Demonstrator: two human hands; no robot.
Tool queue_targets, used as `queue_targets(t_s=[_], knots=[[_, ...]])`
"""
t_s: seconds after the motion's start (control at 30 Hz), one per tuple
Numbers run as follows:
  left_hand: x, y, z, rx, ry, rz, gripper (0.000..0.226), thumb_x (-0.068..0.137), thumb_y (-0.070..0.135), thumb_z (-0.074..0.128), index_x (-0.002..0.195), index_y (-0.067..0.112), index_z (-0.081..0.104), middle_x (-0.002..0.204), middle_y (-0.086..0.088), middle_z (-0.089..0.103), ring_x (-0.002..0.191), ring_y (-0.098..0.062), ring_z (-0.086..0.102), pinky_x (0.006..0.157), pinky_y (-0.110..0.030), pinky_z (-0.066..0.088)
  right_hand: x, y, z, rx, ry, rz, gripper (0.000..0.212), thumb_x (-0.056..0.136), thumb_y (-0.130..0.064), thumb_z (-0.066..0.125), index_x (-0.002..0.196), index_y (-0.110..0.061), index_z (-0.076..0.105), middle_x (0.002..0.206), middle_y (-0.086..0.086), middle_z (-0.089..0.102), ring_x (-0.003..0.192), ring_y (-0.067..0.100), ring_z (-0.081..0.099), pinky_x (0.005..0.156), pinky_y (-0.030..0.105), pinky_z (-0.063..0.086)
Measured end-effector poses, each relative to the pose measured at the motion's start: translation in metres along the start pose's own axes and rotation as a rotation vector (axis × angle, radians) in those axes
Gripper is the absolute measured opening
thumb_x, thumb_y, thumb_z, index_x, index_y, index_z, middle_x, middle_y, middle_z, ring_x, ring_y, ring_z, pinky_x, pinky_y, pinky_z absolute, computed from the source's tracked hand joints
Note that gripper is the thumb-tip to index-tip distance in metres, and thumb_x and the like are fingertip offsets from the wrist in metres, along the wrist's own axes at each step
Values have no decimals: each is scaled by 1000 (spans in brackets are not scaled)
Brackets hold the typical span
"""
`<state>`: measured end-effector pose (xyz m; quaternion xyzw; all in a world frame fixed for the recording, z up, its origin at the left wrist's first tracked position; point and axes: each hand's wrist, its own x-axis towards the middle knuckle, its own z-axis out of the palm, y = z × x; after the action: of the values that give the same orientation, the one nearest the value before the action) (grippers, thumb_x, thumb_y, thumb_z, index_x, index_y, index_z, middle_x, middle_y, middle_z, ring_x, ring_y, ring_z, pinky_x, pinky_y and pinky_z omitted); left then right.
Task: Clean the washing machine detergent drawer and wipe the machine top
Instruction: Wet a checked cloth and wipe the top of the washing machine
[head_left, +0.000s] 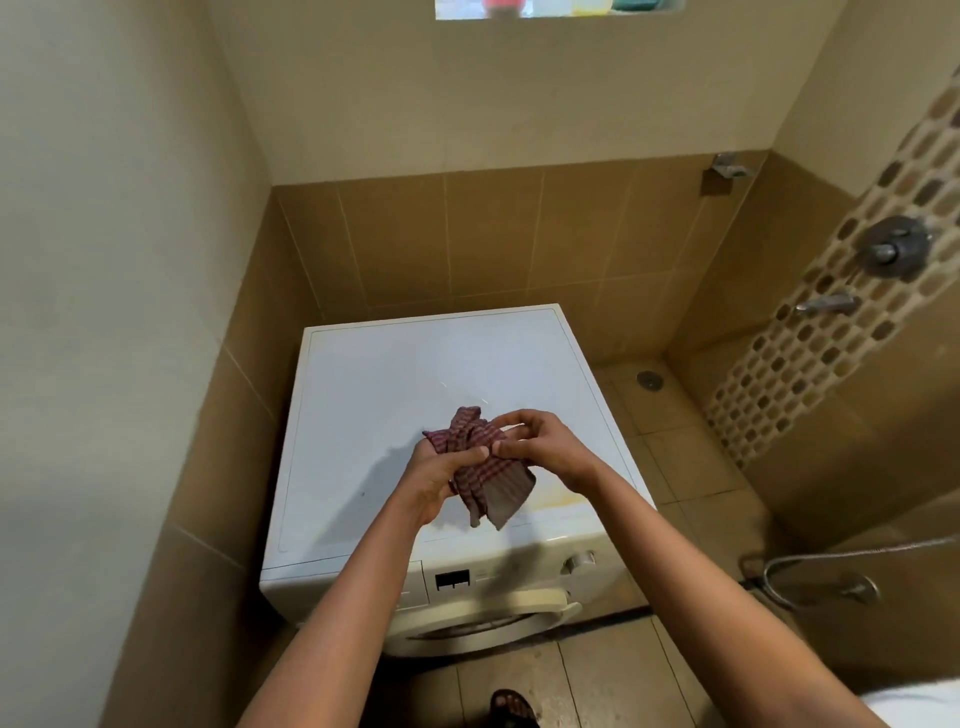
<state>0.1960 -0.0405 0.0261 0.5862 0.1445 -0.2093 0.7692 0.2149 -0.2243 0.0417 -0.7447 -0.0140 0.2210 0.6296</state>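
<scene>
A white front-loading washing machine (374, 395) stands in a tiled corner, its flat top bare with a faint yellowish stain near the front right. Above the top I hold a red-and-grey checked cloth (483, 470) with both hands. My left hand (434, 475) grips the bunched cloth from the left, thumb over it. My right hand (540, 444) pinches the cloth's upper edge from the right. The drawer front at the panel's left (410, 587) is partly hidden behind my left forearm and looks closed.
Tiled walls close in on the left and behind the machine. Shower taps (893, 254) and a spout (826, 304) are on the mosaic wall at right, a floor drain (649, 380) beside the machine, a hose (810, 571) lower right. My sandalled foot (511, 709) is below.
</scene>
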Motion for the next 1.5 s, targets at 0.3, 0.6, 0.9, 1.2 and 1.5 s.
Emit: queue_targets(t_s=[0.3,0.6,0.9,1.2,1.5], knots=[[-8,-11,26,-302,59,-223,31,103,20,34,96,3,59,93,-14,67,82,-23,63,67,-36,52,-52,5,-13,146,126,108,36,76,-11,74,107,-9,55,95,8,64,92,25,63,69,33,51],[-52,-44,61,7,-162,-148,48,83,0,67,128,1,52,118,-18,64,106,-28,63,78,-38,56,-134,27,-1,225,290,67,38,77,7,67,109,-11,57,98,10,69,92,25,65,88,43,53],[-115,-103,112,-302,-305,-307,37,101,19,32,117,-1,58,92,-19,72,86,-27,69,81,-38,56,-234,37,2,211,500,31,40,73,11,68,110,-4,60,84,6,71,77,15,66,72,29,54],[-160,-135,203,429,-716,-142,49,82,6,71,127,13,52,116,-13,67,105,-29,65,88,-48,54,-371,92,-35,830,542,457,13,86,-11,64,92,0,64,81,13,73,77,22,70,66,32,58],[-243,-175,340,426,-1078,29,53,79,-23,53,116,14,59,97,-6,73,87,-22,68,70,-34,58,-533,135,-74,661,913,-144,44,76,14,54,108,-12,69,104,12,70,99,29,65,88,40,51]])
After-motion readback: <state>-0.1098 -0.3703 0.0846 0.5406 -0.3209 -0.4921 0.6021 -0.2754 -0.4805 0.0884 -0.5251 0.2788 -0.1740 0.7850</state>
